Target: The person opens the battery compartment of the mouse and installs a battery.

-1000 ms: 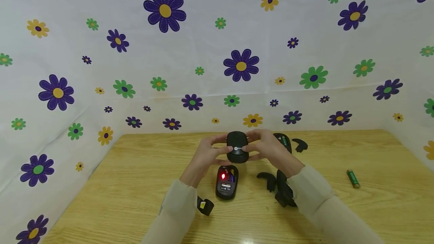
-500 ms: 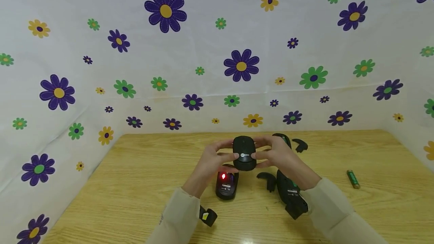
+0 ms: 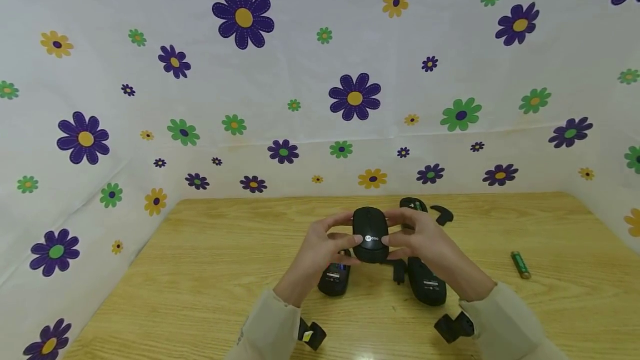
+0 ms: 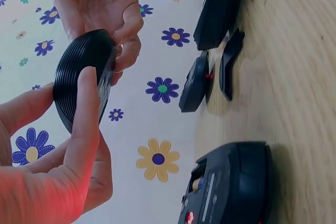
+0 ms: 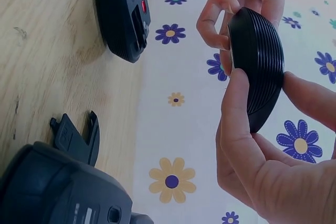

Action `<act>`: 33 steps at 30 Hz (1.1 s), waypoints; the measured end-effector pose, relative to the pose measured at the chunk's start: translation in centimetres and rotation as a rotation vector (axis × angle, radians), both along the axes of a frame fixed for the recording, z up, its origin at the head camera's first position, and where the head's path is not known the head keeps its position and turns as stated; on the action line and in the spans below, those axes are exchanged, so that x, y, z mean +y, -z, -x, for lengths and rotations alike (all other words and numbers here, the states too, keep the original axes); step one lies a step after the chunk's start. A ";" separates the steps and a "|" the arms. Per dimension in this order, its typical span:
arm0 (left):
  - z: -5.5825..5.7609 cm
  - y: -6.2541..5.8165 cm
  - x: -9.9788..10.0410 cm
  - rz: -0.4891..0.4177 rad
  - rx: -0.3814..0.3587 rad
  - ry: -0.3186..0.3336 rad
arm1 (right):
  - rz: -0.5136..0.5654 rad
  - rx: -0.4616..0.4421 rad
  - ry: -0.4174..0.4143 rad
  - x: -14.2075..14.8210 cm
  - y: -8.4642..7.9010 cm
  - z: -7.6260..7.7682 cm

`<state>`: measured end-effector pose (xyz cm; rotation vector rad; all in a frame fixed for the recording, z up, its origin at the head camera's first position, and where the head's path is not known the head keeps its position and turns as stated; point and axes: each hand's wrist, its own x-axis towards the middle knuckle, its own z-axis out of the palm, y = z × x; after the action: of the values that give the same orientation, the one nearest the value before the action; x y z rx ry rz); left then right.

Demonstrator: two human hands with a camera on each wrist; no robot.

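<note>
Both hands hold a black computer mouse (image 3: 370,226) above the table, its top with a white logo turned toward the head camera. My left hand (image 3: 327,243) grips its left side, thumb on the top near the logo. From the other side my right hand (image 3: 420,235) grips it in the same way. Ribbed sides of the mouse (image 4: 79,72) show between the fingers in the left wrist view. Below my left hand lies another mouse (image 3: 334,281), underside up, with a battery in its open bay. Another upturned mouse (image 3: 427,285) lies under my right forearm.
A further upturned mouse (image 3: 412,203) lies at the back, partly hidden by my right hand. Two loose black covers (image 3: 443,214) lie near the mice. A green battery (image 3: 520,264) rests on the wooden table (image 3: 225,271) at the right. A flowered cloth (image 3: 300,71) hangs behind.
Both hands have carried the held mouse to the right and lower in the view. The red light on the upturned mouse, visible before, is now hidden behind my left hand in the head view.
</note>
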<state>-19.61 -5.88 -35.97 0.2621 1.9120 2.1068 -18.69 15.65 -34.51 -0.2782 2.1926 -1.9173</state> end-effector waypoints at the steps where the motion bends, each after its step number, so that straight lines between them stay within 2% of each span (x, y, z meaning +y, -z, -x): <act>1: -0.1 0.0 0.1 -0.001 0.001 0.003 | 0.000 0.003 0.003 0.1 0.0 -0.1; 8: -0.6 -0.2 0.6 -0.015 0.015 0.013 | 0.002 0.024 -0.002 0.7 -0.3 -0.9; 21: -2.7 -0.5 1.7 -0.075 -0.004 0.011 | -0.025 -0.023 0.012 2.0 -0.3 -2.6; 27: -3.9 -0.6 2.2 -0.081 -0.030 0.001 | 0.002 -0.018 -0.007 2.8 0.1 -3.6; 33: -4.8 0.0 2.5 -0.068 -0.046 0.001 | 0.024 -0.061 0.000 3.2 0.9 -4.7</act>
<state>-14.82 -3.33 -36.01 0.2266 1.8159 2.1609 -14.03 18.90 -35.40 -0.2206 2.1330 -1.9270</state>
